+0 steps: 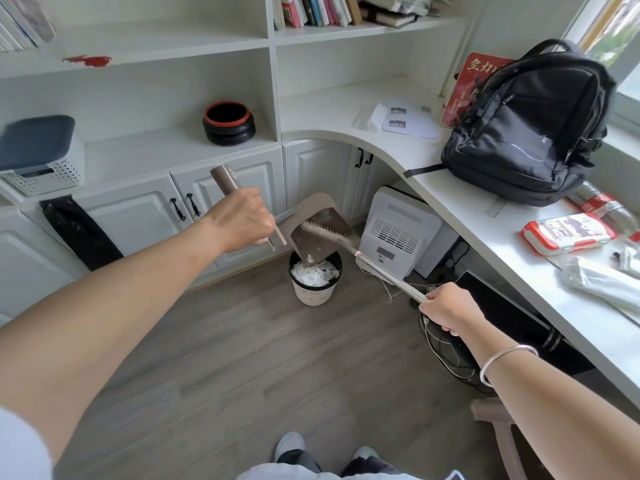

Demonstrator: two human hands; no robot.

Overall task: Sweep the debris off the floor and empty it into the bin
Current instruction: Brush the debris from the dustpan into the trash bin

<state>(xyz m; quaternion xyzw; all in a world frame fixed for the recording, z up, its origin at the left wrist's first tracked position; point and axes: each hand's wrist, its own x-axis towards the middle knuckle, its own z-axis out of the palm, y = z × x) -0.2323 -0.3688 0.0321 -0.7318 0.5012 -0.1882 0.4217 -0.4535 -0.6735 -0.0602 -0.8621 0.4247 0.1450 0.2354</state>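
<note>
head: fingers (262, 239) round dustpan (306, 244) (and broom (382, 272))

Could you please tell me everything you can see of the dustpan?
The dustpan looks like taupe plastic, with a darker brown scoop and a long round handle. The left hand grips the handle below its top end. The scoop is tipped lip-down above the bin, with white scraps at its lip. The broom rests its head inside the scoop, and the right hand holds its stick.
</note>
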